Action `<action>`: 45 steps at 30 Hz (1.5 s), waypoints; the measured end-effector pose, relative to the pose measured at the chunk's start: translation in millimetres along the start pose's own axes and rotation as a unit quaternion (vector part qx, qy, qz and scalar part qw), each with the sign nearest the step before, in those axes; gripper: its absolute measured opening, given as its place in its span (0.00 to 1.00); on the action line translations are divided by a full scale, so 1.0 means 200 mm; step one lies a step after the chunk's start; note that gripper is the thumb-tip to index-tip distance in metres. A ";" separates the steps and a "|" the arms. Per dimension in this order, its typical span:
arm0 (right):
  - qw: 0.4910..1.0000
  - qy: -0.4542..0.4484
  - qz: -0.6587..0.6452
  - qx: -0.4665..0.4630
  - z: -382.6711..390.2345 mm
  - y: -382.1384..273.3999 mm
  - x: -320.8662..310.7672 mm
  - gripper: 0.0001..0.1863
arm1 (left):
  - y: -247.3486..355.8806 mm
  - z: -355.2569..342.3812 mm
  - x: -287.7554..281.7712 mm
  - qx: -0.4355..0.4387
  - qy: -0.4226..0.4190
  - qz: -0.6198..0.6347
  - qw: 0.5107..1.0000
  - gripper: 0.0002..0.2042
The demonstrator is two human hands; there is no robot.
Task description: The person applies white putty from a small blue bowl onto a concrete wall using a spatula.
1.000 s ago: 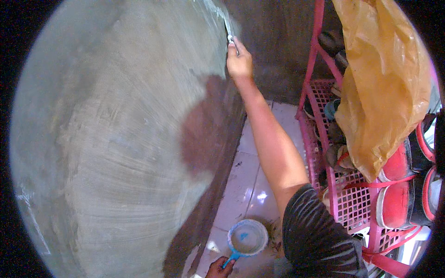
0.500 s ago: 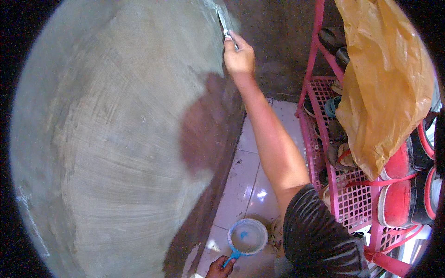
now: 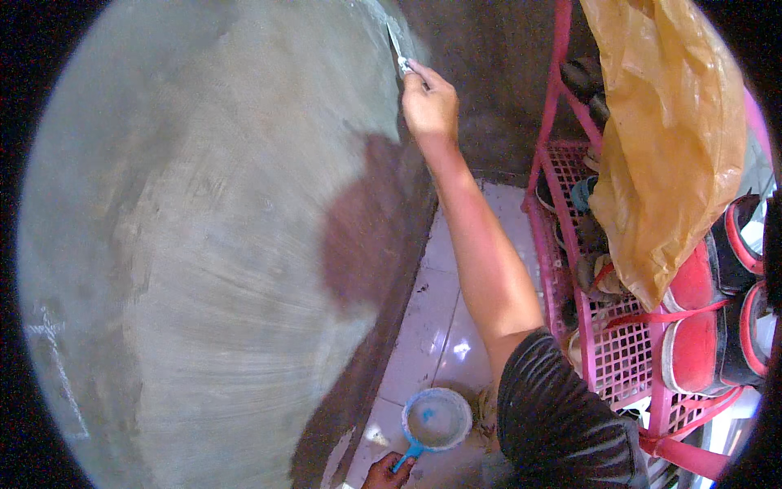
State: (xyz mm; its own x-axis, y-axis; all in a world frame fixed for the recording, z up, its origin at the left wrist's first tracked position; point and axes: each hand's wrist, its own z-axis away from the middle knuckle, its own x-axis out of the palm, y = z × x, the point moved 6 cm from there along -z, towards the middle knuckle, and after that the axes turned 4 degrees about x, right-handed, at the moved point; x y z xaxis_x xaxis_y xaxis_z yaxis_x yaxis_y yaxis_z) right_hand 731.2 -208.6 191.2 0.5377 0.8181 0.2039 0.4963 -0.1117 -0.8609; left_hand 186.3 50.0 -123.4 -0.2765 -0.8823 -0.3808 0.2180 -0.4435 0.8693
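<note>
My right hand (image 3: pixel 430 106) is closed on the handle of a putty knife (image 3: pixel 396 47). The thin metal blade points up and meets the grey plastered wall (image 3: pixel 236 212) near its top right, where a pale wet patch shows. Low in the picture, my left hand (image 3: pixel 385 473) grips the blue handle of a dipper (image 3: pixel 437 418). A whitish paste lies inside the dipper, and its rim is smeared with the same stuff. Only part of the left hand shows above the lower edge.
On the right stands a pink metal shoe rack (image 3: pixel 623 350) with several shoes. An orange-brown plastic bag (image 3: pixel 672 155) hangs over it, and red-and-black shoes (image 3: pixel 696 350) sit at its outer side. Pale floor tiles (image 3: pixel 432 314) run between wall and rack.
My right hand and the putty knife have shifted slightly down and right in the picture. The view has moved a little too. The left hand still holds the dipper.
</note>
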 end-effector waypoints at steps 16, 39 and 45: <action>0.989 -0.122 -0.078 0.043 -0.14 0.13 0.17 0.27 | 0.09 0.06 -0.06 0.046 0.046 -0.097 0.993 0.07; 0.988 -0.113 0.077 0.070 0.05 -0.34 -0.05 0.20 | 0.25 0.07 -0.07 0.088 0.028 -0.106 0.990 0.15; 0.992 -0.088 -0.066 -0.054 0.10 -0.74 -0.15 0.19 | 0.38 0.13 -0.16 0.054 0.106 -0.042 0.992 0.14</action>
State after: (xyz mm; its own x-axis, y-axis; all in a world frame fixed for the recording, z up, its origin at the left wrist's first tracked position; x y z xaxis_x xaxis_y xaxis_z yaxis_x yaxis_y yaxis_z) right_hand 628.2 -205.7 303.8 0.3409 0.9142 0.2194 0.6304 -0.0492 -0.7747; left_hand 188.2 49.1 -36.2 -0.0839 -0.8618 -0.5003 0.0979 -0.5068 0.8565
